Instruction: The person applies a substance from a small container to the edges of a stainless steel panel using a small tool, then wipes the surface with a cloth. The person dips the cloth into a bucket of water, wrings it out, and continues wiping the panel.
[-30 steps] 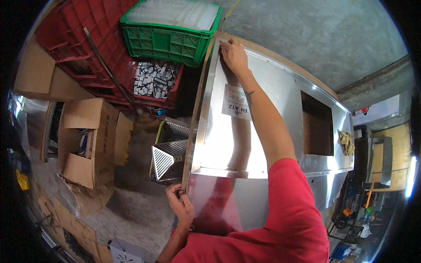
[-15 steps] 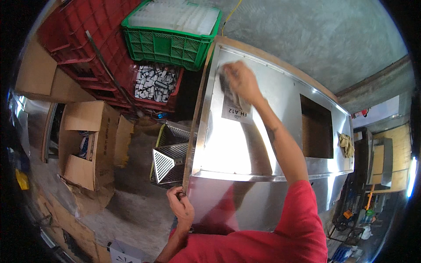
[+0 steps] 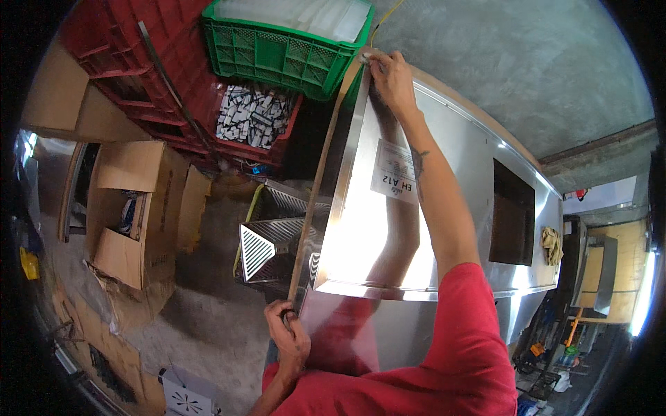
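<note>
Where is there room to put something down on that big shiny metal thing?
The shiny steel sheet is bare between the white paper label and its near edge, beside the right forearm. The dark rectangular cut-out takes the far side. Left of the sheet it is crowded: slotted metal grilles, red plastic crate, green plastic crate.

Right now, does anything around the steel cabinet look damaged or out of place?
The cardboard box on the floor at left is torn and crumpled, flaps hanging open. The stainless steel cabinet itself shows no dents.
</note>
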Demonstrator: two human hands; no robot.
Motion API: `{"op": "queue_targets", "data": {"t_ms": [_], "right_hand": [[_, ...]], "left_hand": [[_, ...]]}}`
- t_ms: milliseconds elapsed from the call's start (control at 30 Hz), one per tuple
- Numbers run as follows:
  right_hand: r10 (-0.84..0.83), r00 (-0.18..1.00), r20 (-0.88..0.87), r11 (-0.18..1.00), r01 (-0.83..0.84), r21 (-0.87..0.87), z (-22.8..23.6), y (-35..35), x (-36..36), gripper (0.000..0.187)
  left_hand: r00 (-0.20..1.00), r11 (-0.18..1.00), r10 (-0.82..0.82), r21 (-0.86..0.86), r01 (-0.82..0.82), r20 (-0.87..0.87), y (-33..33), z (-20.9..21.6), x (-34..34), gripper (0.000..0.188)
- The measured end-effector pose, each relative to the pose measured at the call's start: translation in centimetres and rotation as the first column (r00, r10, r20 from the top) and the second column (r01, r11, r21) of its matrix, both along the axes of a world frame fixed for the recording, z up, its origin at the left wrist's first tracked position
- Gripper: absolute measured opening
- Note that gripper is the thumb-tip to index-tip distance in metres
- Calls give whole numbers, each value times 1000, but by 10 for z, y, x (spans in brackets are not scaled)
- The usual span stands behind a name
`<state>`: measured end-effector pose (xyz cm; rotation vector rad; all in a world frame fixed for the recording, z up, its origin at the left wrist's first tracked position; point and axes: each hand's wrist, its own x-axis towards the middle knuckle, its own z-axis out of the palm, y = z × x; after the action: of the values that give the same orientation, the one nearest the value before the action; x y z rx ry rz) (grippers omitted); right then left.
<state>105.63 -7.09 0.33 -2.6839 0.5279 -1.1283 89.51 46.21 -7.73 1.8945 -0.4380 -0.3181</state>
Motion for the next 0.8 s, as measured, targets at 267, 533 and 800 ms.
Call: {"op": "queue_targets", "data": {"t_ms": [267, 533, 800], "right_hand": [[-20, 974, -225, 989, -13, -146, 7, -24, 42, 24], [-23, 998, -58, 988, 31, 148, -6, 9, 4, 22], [-280, 917, 283, 890, 138, 434, 2, 5, -21, 34]], "left_hand": [[1000, 1000, -10, -30, 9, -25, 1, -1, 4, 22], [999, 1000, 3, -10, -3, -47, 1, -6, 3, 24], [999, 1000, -6, -29, 7, 31, 1, -15, 0, 24]]}}
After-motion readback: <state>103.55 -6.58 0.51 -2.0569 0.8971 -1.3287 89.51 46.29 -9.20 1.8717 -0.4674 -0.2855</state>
